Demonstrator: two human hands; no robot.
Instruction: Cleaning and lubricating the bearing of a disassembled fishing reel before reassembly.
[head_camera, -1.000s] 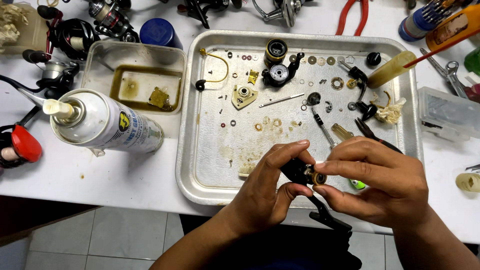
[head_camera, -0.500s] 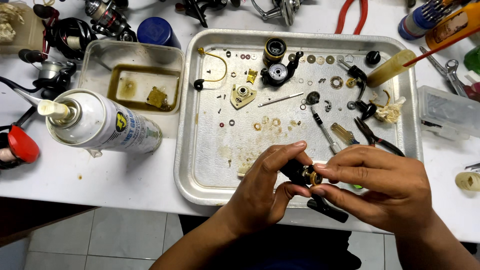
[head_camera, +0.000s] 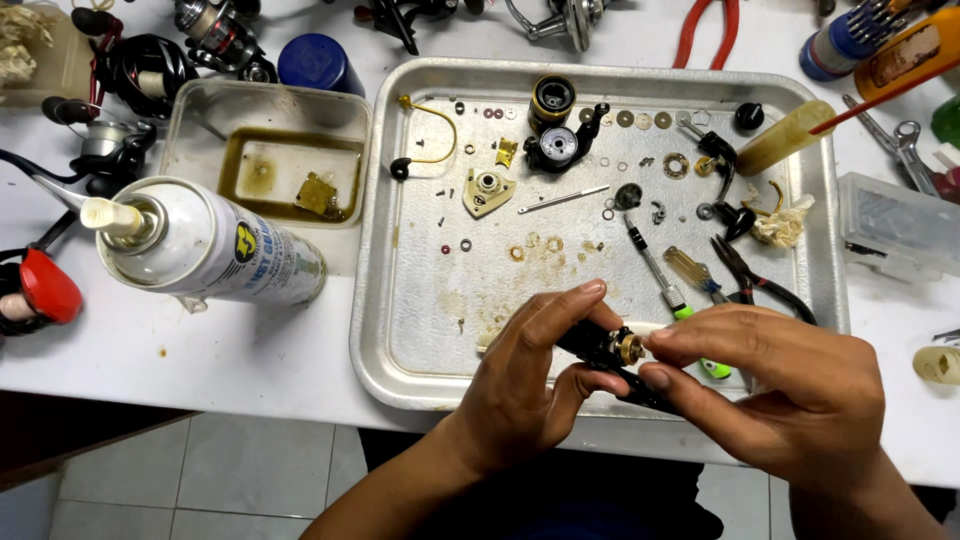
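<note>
Over the near edge of a metal tray (head_camera: 400, 330), my left hand (head_camera: 520, 390) grips a black fishing-reel part (head_camera: 600, 345) that carries a small brass piece (head_camera: 630, 347). My right hand (head_camera: 780, 385) pinches that brass end between thumb and forefinger and also closes around the black piece below it. Spread across the tray are many small washers, screws and gears, a black and gold reel spool (head_camera: 553, 100), a gold triangular plate (head_camera: 487, 190), a green-tipped screwdriver (head_camera: 670, 290) and dark pliers (head_camera: 745, 275).
A white spray can (head_camera: 215, 250) lies on the table to the left. Behind it stands a plastic tub of brownish liquid (head_camera: 265, 160). Reels and reel parts (head_camera: 150, 70) crowd the far left, with red pliers (head_camera: 705, 30) and wrenches (head_camera: 890, 130) at the far right.
Both hands with the black part have shifted slightly; my right fingers now pinch the brass end more tightly. The tray's contents have not moved.
</note>
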